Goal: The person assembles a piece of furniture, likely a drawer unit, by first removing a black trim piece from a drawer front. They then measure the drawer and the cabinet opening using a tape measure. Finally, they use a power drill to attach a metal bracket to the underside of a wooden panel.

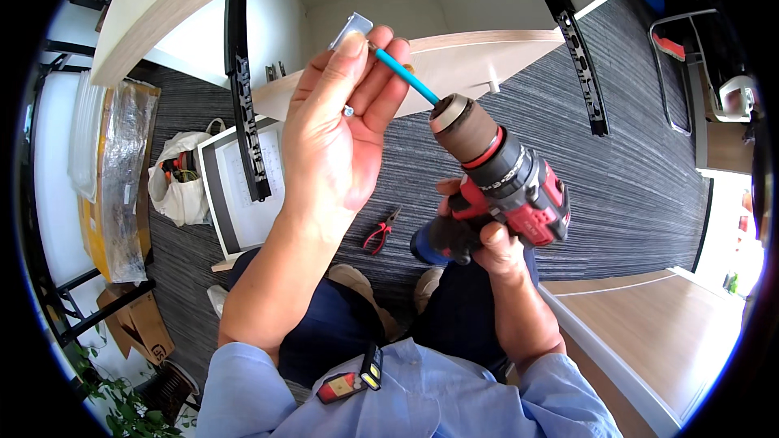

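Observation:
Between the thumb and fingers of my left hand (pixel 333 142) is a small angled metal plate (pixel 355 27), held up in front of the cabinet. A small screw (pixel 348 111) rests against the same hand, by the curled fingers. My right hand (pixel 499 250) grips a red and black cordless drill (pixel 519 186) by its handle, tilted up to the left. From its chuck runs a long teal bit (pixel 410 79), whose tip reaches the left fingertips; whether it touches a screw there I cannot tell.
The pale wooden cabinet (pixel 519 57) has black drawer slides (pixel 247 113) sticking out on both sides. Red-handled pliers (pixel 380 235) lie on the striped carpet by my feet. At left are a white drawer (pixel 217 195), a tool bag (pixel 174 195) and a cardboard box (pixel 146 328). A wooden panel (pixel 649 320) stands at right.

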Motion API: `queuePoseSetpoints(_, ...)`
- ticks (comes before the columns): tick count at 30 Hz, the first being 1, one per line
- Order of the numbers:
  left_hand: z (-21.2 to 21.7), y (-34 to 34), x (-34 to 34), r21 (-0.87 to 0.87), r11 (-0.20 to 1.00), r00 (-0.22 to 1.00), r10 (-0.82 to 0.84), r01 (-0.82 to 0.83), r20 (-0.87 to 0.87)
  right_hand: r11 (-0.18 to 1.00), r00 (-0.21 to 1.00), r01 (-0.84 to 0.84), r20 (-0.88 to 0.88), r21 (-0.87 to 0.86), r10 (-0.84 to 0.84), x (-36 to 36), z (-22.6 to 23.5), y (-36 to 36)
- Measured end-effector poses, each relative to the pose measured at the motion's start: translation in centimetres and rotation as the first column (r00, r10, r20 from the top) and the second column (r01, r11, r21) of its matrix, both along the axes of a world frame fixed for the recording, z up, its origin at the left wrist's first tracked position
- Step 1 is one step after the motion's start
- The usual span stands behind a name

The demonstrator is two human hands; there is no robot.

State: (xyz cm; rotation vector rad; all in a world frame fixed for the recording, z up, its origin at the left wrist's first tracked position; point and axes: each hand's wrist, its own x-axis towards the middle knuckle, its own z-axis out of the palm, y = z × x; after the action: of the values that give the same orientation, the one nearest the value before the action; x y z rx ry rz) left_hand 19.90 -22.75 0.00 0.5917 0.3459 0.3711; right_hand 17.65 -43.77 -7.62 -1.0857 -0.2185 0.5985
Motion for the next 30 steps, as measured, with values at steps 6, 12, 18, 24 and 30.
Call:
queuePoseSetpoints(6,1.0,-1.0,-0.2,0.081,0.996,0.998,0.017,-0.022,0.067,0.992,0.995,-0.005,-0.102,0.127,0.018,0.0,0.5,0.2)
queuePoseSetpoints(12,0.5,-1.4,0.0,0.170,0.985,0.997,-0.006,-0.008,0.081,0.975,0.987,0.027,-0.161,0.221,0.009,-0.2,1.0,0.3)
queuePoseSetpoints(18,1.1,-0.7,0.1,0.413,0.908,0.998,0.059,-0.067,0.031,0.913,0.976,-0.005,-0.195,0.409,0.093,0.1,0.9,-0.1)
queuePoseSetpoints(24,1.8,0.3,1.0,0.674,0.728,0.992,0.096,-0.127,0.082,0.790,0.954,-0.048,-0.206,0.611,0.218,0.3,0.4,-0.6)
queuePoseSetpoints(30,4.3,0.4,3.1,0.796,0.568,0.978,0.135,-0.208,0.159,0.706,0.932,-0.026,-0.238,0.707,0.273,0.8,-0.2,-0.7)
